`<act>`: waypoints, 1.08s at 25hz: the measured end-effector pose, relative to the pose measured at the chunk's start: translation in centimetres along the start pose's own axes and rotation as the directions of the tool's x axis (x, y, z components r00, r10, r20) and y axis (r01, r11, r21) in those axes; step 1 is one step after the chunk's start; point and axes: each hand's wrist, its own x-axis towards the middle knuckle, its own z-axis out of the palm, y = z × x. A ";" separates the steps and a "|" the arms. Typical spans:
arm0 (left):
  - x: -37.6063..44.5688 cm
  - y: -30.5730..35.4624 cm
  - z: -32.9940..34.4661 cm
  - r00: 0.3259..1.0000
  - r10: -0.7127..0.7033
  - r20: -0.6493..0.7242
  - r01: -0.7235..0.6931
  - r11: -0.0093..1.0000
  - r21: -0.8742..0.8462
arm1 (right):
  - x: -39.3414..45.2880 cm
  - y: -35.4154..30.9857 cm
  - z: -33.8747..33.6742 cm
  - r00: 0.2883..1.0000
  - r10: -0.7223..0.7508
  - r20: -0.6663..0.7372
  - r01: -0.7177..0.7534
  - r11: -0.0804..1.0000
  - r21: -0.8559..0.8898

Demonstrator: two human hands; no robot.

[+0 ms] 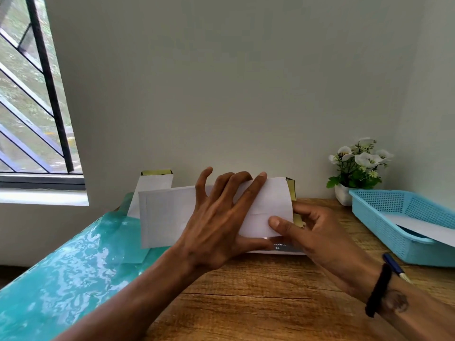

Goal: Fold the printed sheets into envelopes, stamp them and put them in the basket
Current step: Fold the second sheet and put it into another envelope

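Observation:
A white printed sheet [162, 217] lies across the far middle of the wooden table [258, 291], its right part lifted and bent over. My left hand [216, 222] presses flat on the sheet with fingers spread. My right hand [310, 230] pinches the raised right flap between thumb and fingers. A strip of dark printing shows under the flap near my thumbs. The blue plastic basket [384, 217] stands at the right with a white folded paper [423, 230] inside.
A second white paper with a yellow-green edge [155, 183] leans against the wall behind the sheet. A teal glossy cover [73, 267] drapes the table's left side. A white pot of flowers [357, 168] stands beside the basket. A blue pen [394, 264] lies by my right wrist.

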 end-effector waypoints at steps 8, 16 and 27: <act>1.9 -0.4 -3.0 0.908 -0.395 0.140 0.410 0.767 -0.493 | 1.7 -0.2 -2.4 0.987 -0.004 -0.159 0.050 0.957 0.285; 0.4 0.5 -0.5 0.584 -0.256 0.770 0.797 0.003 -0.604 | 1.6 0.8 -2.6 0.974 0.182 -0.137 -0.155 0.970 0.187; -0.8 1.2 1.0 0.661 -0.371 0.652 0.701 -0.005 -0.713 | 1.4 1.6 -2.4 0.973 0.229 0.019 -0.230 0.971 0.064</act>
